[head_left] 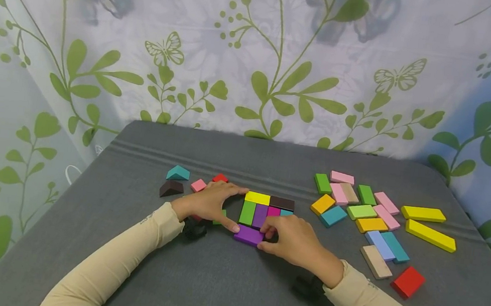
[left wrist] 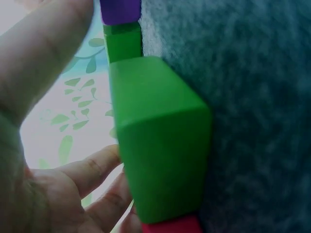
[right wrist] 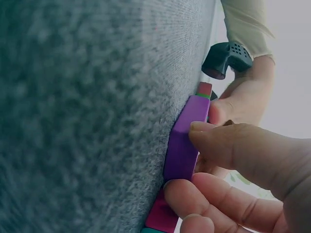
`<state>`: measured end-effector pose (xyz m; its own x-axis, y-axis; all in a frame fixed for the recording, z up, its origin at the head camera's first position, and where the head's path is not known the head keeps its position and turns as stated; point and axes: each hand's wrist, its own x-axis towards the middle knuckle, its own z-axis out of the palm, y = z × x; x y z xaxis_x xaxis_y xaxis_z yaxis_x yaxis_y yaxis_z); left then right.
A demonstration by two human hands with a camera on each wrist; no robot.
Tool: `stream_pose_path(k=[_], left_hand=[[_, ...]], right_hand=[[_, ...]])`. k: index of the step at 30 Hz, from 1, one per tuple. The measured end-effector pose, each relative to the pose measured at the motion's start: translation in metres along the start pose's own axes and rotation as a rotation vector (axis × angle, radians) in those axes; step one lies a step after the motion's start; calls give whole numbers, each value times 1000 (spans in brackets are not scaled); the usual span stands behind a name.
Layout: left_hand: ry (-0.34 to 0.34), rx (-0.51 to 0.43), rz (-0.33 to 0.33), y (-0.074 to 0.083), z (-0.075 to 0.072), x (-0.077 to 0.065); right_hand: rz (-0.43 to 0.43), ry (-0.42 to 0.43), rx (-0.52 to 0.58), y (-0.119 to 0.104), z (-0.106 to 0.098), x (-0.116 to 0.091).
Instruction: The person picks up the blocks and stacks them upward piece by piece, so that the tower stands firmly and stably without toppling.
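Note:
A flat purple block (head_left: pixel 248 235) lies along the near side of a cluster of blocks on the table. My right hand (head_left: pixel 296 242) pinches its right end between thumb and fingers; the right wrist view shows the thumb on the block's (right wrist: pixel 184 138) side. My left hand (head_left: pixel 210 202) is spread, its thumb touching the purple block's left end and a finger reaching the yellow block (head_left: pixel 257 198). Beside the yellow lies a dark brown block (head_left: pixel 282 203). Below them are green (head_left: pixel 247 213), second purple (head_left: pixel 259 215), magenta (head_left: pixel 273 211) and partly hidden teal (head_left: pixel 286 212) blocks.
Loose coloured blocks, among them a red block (head_left: pixel 408 282) and long yellow bars (head_left: pixel 424 214), lie at the right. Teal (head_left: pixel 178 173) and dark (head_left: pixel 171 188) triangular blocks are at the left. A green block (left wrist: pixel 160 136) stands close to the left palm.

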<state>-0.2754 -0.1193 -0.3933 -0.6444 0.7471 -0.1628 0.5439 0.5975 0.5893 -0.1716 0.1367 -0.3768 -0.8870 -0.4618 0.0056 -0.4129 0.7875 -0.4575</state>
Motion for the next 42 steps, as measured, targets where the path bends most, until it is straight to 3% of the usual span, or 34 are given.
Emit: stream_pose_path(k=[11, 16, 22, 30, 36, 42], left_hand=[[-2, -7, -21, -1, 1, 1], [-2, -3, -33, 0, 1, 1], [-8, -5, -30, 0, 1, 0], [-4, -5, -9, -1, 1, 0], [-7, -8, -6, -1, 1, 0], [-3, -11, -4, -2, 1, 0]], right_hand=[[16, 33, 24, 4, 1, 1], [-20, 39, 32, 10, -3, 2], [-71, 7, 136, 28, -29, 2], [-197, -110, 206, 54, -68, -7], [-220, -90, 234, 74, -92, -15], [-174, -40, 260, 108, -110, -23]])
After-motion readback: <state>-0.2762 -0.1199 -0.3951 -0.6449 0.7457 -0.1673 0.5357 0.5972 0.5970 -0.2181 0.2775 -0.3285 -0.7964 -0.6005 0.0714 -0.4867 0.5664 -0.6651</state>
